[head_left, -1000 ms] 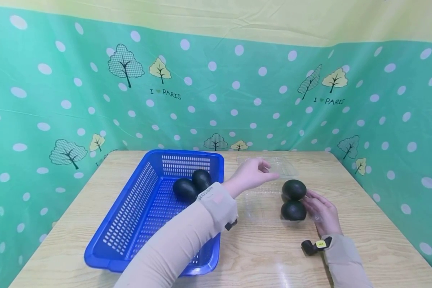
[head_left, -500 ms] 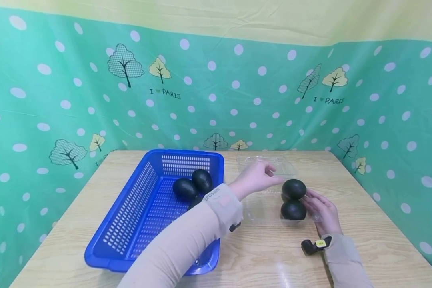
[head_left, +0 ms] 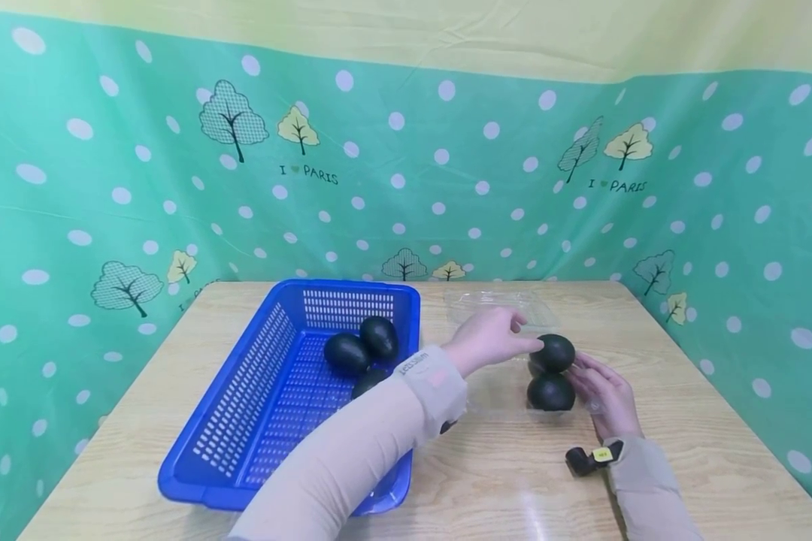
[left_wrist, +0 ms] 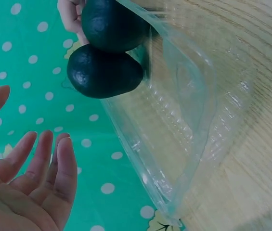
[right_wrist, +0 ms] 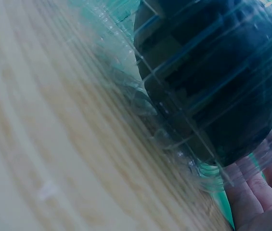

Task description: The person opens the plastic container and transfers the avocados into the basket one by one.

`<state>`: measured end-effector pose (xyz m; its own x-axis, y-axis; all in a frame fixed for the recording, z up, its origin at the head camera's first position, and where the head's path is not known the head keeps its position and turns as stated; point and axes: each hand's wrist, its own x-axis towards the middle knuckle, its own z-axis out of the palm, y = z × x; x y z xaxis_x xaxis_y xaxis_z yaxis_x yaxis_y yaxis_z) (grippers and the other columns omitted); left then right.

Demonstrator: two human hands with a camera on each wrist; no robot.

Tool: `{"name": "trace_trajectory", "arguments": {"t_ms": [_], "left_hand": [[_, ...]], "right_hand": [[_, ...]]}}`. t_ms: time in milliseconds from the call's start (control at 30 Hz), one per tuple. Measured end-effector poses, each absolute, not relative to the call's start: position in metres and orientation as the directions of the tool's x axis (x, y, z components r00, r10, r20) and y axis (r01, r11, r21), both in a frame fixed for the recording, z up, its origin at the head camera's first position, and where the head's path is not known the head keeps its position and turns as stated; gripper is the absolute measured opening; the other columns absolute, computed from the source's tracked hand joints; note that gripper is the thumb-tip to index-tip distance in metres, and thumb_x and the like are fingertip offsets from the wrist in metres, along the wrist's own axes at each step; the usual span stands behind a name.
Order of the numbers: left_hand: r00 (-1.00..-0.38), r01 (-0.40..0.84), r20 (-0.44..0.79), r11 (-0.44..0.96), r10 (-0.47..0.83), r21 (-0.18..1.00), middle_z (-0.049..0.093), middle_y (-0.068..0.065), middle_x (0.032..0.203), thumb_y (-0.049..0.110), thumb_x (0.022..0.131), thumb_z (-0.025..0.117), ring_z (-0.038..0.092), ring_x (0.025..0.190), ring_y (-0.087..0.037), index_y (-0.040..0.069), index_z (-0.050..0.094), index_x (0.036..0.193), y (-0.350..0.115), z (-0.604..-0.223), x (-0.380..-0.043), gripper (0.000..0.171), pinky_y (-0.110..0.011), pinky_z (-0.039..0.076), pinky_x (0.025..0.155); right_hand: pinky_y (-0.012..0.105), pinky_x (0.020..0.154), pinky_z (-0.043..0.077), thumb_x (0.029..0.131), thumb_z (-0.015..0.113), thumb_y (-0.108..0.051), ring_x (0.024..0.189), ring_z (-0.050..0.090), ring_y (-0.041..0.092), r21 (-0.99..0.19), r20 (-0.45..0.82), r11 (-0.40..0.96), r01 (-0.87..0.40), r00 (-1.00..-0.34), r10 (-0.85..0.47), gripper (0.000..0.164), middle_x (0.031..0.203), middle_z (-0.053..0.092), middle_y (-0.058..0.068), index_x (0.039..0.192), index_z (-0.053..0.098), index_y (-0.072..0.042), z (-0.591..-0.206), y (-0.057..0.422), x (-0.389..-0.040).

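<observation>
- A booth-like place is shown; its building type cannot be told.
- Beyond the left grip point(head_left: 490, 336) and right grip point(head_left: 604, 397), and on either side, a tree-printed curtain point(head_left: 413, 214) is hung.
- Beneath both, a wood-grain tabletop point(head_left: 494, 481) is seen.

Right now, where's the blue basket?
In the head view, the blue plastic basket sits on the wooden table, left of the clear plastic container, partly behind the left sleeve.
</observation>
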<state>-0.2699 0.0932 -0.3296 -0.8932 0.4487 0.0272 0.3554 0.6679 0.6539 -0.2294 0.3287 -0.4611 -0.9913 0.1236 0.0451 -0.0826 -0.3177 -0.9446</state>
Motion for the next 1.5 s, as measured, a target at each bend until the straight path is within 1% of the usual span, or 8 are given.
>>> {"name": "trace_trajectory", "arguments": {"t_ms": [333, 533, 667, 833, 933, 1000, 1167, 1500], "left_hand": [[-0.878, 0.42, 0.058, 0.705, 0.476, 0.571, 0.069, 0.004, 0.124, 0.049, 0.088, 0.069, 0.065, 0.11, -0.012, 0.02, 0.063, 0.128, 0.102, -0.331, -0.273, 0.05, -0.026, 0.053, 0.088], [-0.87, 0.46, 0.079, 0.742, 0.487, 0.487, 0.067, 0.007, 0.128, 0.049, 0.088, 0.069, 0.064, 0.113, -0.011, 0.022, 0.061, 0.131, 0.106, -0.33, -0.276, 0.051, -0.027, 0.053, 0.089], [-0.848, 0.512, 0.096, 0.757, 0.522, 0.406, 0.066, 0.008, 0.129, 0.049, 0.088, 0.069, 0.063, 0.115, -0.01, 0.022, 0.06, 0.133, 0.111, -0.331, -0.281, 0.052, -0.026, 0.052, 0.091], [-0.812, 0.579, 0.102, 0.773, 0.574, 0.259, 0.065, 0.008, 0.13, 0.05, 0.089, 0.069, 0.062, 0.117, -0.01, 0.023, 0.061, 0.133, 0.118, -0.332, -0.285, 0.052, -0.024, 0.051, 0.096], [-0.798, 0.602, 0.099, 0.781, 0.594, 0.169, 0.064, 0.009, 0.128, 0.051, 0.088, 0.069, 0.062, 0.115, -0.009, 0.025, 0.061, 0.131, 0.121, -0.332, -0.285, 0.051, -0.024, 0.051, 0.094], [-0.791, 0.612, 0.093, 0.781, 0.605, 0.124, 0.064, 0.009, 0.126, 0.051, 0.088, 0.069, 0.062, 0.111, -0.008, 0.025, 0.061, 0.131, 0.123, -0.333, -0.285, 0.05, -0.024, 0.053, 0.089], [-0.781, 0.624, 0.071, 0.778, 0.62, 0.068, 0.062, 0.006, 0.122, 0.049, 0.088, 0.07, 0.062, 0.103, -0.009, 0.025, 0.06, 0.131, 0.127, -0.336, -0.283, 0.05, -0.024, 0.054, 0.078], [-0.741, 0.669, 0.049, 0.742, 0.67, -0.046, 0.06, 0.006, 0.121, 0.046, 0.088, 0.072, 0.06, 0.106, -0.008, 0.024, 0.059, 0.13, 0.136, -0.343, -0.286, 0.049, -0.023, 0.054, 0.085]], "right_hand": [[0.017, 0.089, 0.054, 0.1, 0.054, -0.006, 0.102, 0.07, 0.003, -0.942, 0.032, -0.329, -0.07, -0.992, 0.119, 0.027, 0.108, 0.074, -0.012, 0.112, 0.073, -0.022, -0.46, 0.328, -0.229], [0.017, 0.089, 0.054, 0.1, 0.056, -0.007, 0.101, 0.07, 0.003, -0.945, 0.022, -0.32, -0.063, -0.991, 0.13, 0.026, 0.106, 0.074, -0.012, 0.109, 0.074, -0.022, -0.46, 0.328, -0.231], [0.016, 0.088, 0.053, 0.099, 0.059, -0.011, 0.1, 0.07, 0.001, -0.96, 0.003, -0.277, -0.046, -0.988, 0.153, 0.023, 0.105, 0.074, -0.014, 0.111, 0.073, -0.023, -0.459, 0.328, -0.231], [0.016, 0.088, 0.053, 0.099, 0.058, -0.01, 0.1, 0.07, 0.002, -0.957, 0.007, -0.285, -0.052, -0.988, 0.156, 0.023, 0.106, 0.074, -0.014, 0.111, 0.073, -0.023, -0.459, 0.328, -0.231], [0.017, 0.088, 0.054, 0.099, 0.058, -0.01, 0.1, 0.07, 0.002, -0.954, 0.008, -0.294, -0.054, -0.988, 0.156, 0.024, 0.105, 0.074, -0.014, 0.11, 0.074, -0.023, -0.459, 0.327, -0.231], [0.017, 0.088, 0.054, 0.099, 0.058, -0.01, 0.1, 0.07, 0.002, -0.957, 0.005, -0.287, -0.05, -0.988, 0.157, 0.023, 0.106, 0.074, -0.014, 0.111, 0.073, -0.023, -0.459, 0.327, -0.231], [0.017, 0.088, 0.054, 0.099, 0.058, -0.011, 0.101, 0.07, 0.002, -0.962, 0.005, -0.267, -0.048, -0.988, 0.157, 0.023, 0.107, 0.074, -0.014, 0.115, 0.072, -0.022, -0.46, 0.327, -0.229], [0.018, 0.089, 0.054, 0.101, 0.055, -0.009, 0.1, 0.07, 0.002, -0.957, 0.015, -0.283, -0.057, -0.989, 0.146, 0.025, 0.106, 0.074, -0.013, 0.109, 0.073, -0.023, -0.46, 0.328, -0.231]]}}
